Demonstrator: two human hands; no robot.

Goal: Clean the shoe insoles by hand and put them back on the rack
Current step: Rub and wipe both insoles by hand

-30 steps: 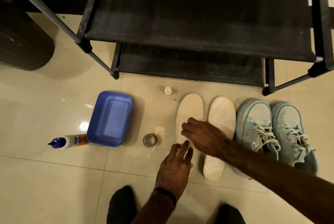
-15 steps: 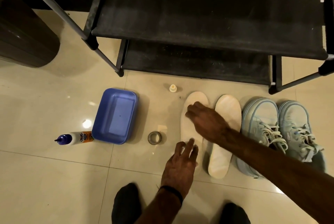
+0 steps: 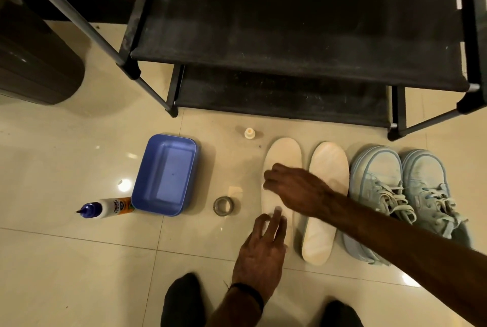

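I note two pale insoles lying flat on the tiled floor [image 3: 66, 260], side by side just in front of the black rack [image 3: 290, 36], toes toward it. The left insole [image 3: 283, 158] sits just beside the right insole [image 3: 328, 168], which lies against a pair of light blue sneakers [image 3: 400, 194].

My right hand [image 3: 295, 187] rests across the middle of the left insole, fingers curled down with the tips together on its surface; I cannot tell whether they pinch anything. My left hand [image 3: 261, 250] lies over the heel end of the same insole, fingers straight, close together, pressing flat.

Left of the insoles, on the floor: a small roll of tape [image 3: 223, 206], a blue plastic tub [image 3: 166, 173], and a glue bottle [image 3: 105, 208] on its side, touching the tub's near corner. A small white cap [image 3: 249, 133] stands near the rack's lower shelf edge. A dark bin [image 3: 31, 63] stands at the far left.
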